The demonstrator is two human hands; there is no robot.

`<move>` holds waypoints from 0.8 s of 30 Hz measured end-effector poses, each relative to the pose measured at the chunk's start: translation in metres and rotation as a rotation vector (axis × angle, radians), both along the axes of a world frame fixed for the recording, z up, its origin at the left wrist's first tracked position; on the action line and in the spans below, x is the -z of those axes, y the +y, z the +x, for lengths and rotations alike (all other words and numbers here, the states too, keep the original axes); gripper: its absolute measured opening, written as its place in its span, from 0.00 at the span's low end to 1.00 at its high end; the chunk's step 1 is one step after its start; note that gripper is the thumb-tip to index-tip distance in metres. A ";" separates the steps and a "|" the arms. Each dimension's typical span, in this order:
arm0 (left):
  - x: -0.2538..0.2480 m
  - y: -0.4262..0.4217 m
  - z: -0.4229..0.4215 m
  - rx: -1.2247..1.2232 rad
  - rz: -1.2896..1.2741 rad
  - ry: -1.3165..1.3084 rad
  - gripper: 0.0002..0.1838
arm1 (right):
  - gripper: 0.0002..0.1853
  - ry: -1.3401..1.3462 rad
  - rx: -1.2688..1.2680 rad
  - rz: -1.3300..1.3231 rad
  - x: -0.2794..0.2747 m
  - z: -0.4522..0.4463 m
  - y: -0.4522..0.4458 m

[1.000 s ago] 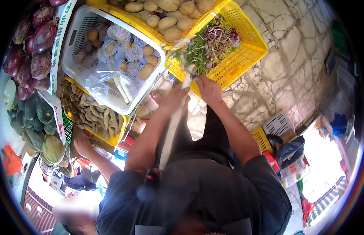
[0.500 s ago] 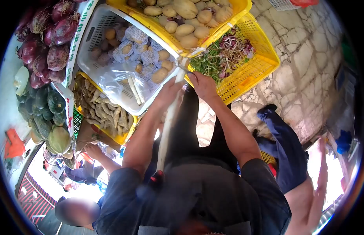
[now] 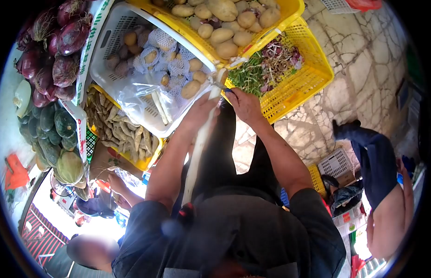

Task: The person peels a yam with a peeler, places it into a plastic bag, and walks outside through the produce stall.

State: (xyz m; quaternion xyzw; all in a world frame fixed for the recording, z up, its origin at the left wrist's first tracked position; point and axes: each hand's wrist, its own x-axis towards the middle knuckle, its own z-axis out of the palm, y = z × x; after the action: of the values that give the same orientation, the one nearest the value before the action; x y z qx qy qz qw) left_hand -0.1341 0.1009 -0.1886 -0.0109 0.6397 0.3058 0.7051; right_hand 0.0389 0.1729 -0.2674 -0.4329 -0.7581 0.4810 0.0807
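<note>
A long pale root that looks like a peeled yam [image 3: 201, 148] slants from the corner of the crates down to my chest. My left hand [image 3: 200, 111] is wrapped around it near the upper end. In my right hand [image 3: 245, 106], closed beside that end, is a small metal-bladed tool [image 3: 218, 85], its blade against the root. The grip hides whether it is a peeler or a knife. Just beyond sits a yellow crate [image 3: 313, 85] with green and purple trimmings [image 3: 266, 67] in it. A white crate [image 3: 102, 76] on the left holds net-wrapped potatoes and a clear bag.
Potatoes [image 3: 222, 34] fill a yellow crate ahead; knobbly brown roots [image 3: 127, 134] fill another at left. Red onions [image 3: 69, 41] and green squashes [image 3: 46, 127] lie on the left stand. One person [image 3: 92, 250] is at lower left, another's dark-clothed leg [image 3: 375, 153] at right.
The person at right has shifted rightward, uncovering crates and a black bag. My hands keep nearly the same place on the root, with the blade slightly lower along it.
</note>
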 end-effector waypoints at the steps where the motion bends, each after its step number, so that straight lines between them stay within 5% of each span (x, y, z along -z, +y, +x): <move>1: 0.005 -0.001 -0.001 -0.019 0.009 -0.017 0.14 | 0.16 -0.007 -0.013 0.024 0.005 0.000 0.002; 4: 0.015 -0.007 0.000 -0.022 -0.015 -0.023 0.16 | 0.16 -0.071 -0.012 0.255 0.039 0.006 0.015; 7: 0.010 -0.003 0.000 -0.028 0.008 -0.030 0.19 | 0.15 -0.131 0.118 -0.019 0.039 0.006 0.020; 19: 0.001 0.008 -0.010 -0.186 -0.025 -0.182 0.17 | 0.11 0.060 0.058 0.117 0.008 0.001 -0.003; 24: 0.000 0.002 -0.006 -0.319 -0.062 -0.293 0.15 | 0.17 -0.110 0.077 0.082 0.028 0.008 0.004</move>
State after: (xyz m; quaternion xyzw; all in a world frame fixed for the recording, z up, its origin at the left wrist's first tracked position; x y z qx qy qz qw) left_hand -0.1405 0.1029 -0.1884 -0.1779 0.5298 0.3887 0.7325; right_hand 0.0470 0.1774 -0.2956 -0.4839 -0.7632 0.4216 0.0749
